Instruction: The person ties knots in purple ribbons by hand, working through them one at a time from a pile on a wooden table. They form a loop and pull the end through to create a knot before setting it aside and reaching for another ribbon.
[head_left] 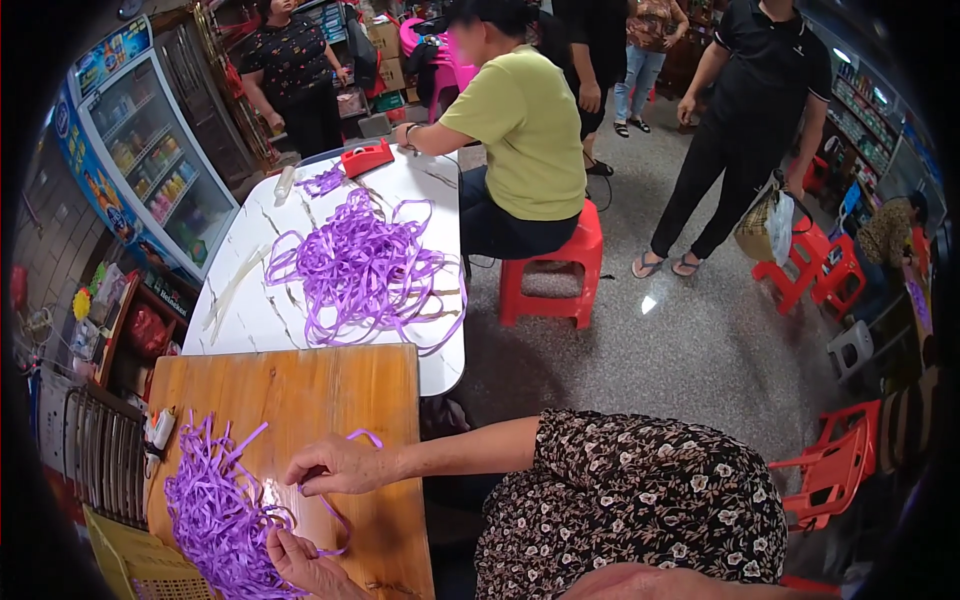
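Observation:
A tangled heap of purple ribbon (225,510) lies on the left part of the wooden table (290,385). Over the table, my right hand (340,465) has its thumb and fingers pinched together on a thin purple ribbon. Lower down, beside the heap, my left hand (305,568) is closed, with purple ribbon at its fingertips. A loose strand of ribbon (346,525) curves between the two hands. Another short end pokes out behind my right wrist. Near the heap's upper left lies a white glue gun (158,432).
A white marbled table (225,320) adjoins, bearing a larger purple ribbon pile (365,265), pale thin sticks (235,290) and a red tape dispenser (367,158). Someone in a yellow-green shirt (525,135) sits there on a red stool (560,265). Others stand behind. A yellow basket (130,555) stands lower left.

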